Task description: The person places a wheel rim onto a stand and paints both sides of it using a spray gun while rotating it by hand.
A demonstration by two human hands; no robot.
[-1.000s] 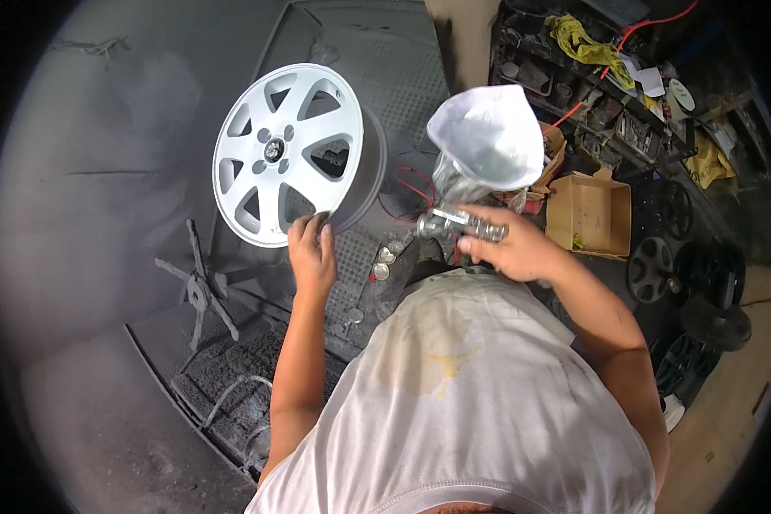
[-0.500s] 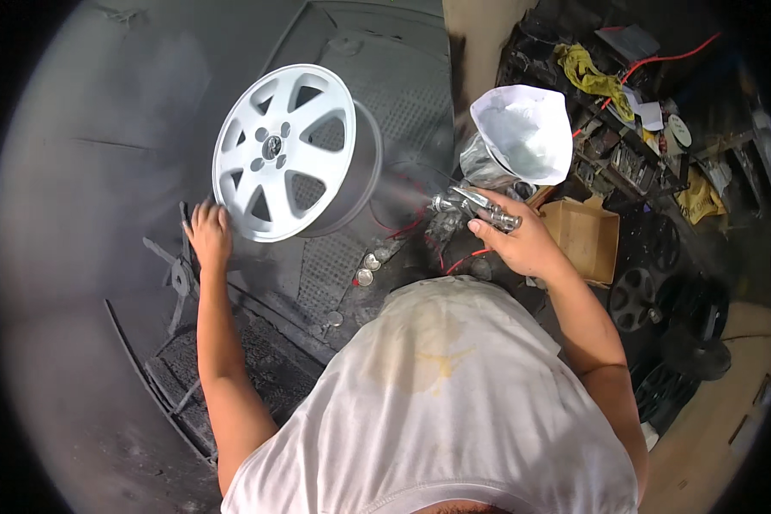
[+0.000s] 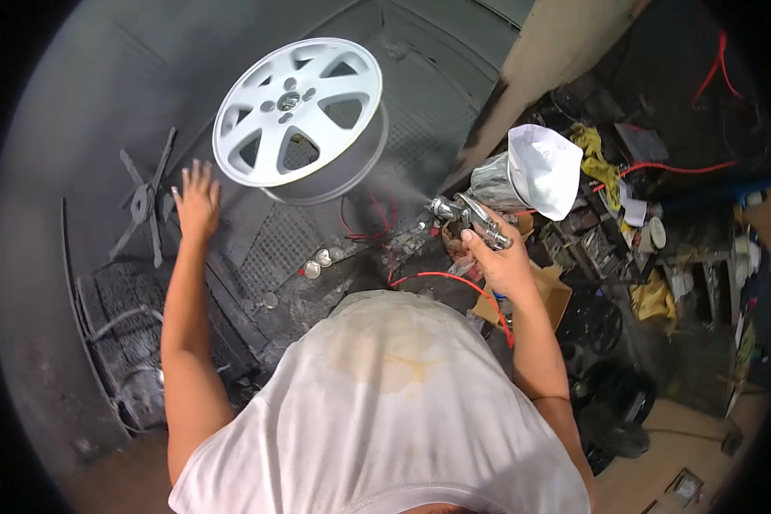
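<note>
A white multi-spoked wheel rim (image 3: pixel 274 150) hangs or rests, tilted, above the grey floor; what supports it is hidden. My left hand (image 3: pixel 195 201) is open, fingers spread, just left of the rim without visible contact. My right hand (image 3: pixel 501 261) grips a chrome spray gun (image 3: pixel 475 221), its nozzle toward the rim. A faint mist shows between nozzle and rim. A cup with a white paper liner (image 3: pixel 544 167) sits on the gun, and a red hose (image 3: pixel 441 275) runs below it.
A coated spoked stand (image 3: pixel 146 195) stands at left, near a grimy machine (image 3: pixel 124 347). Small round tins (image 3: pixel 317 265) lie on the perforated floor (image 3: pixel 265 248). At right are a cardboard box (image 3: pixel 548 304), cluttered shelves with a yellow cloth (image 3: pixel 595 154) and dark wheels (image 3: pixel 617 411).
My left hand has left the rim's lower edge, moving left and up, fingers now spreading. The view has shifted, so the rim appears higher and more foreshortened. A mist has appeared at the nozzle.
</note>
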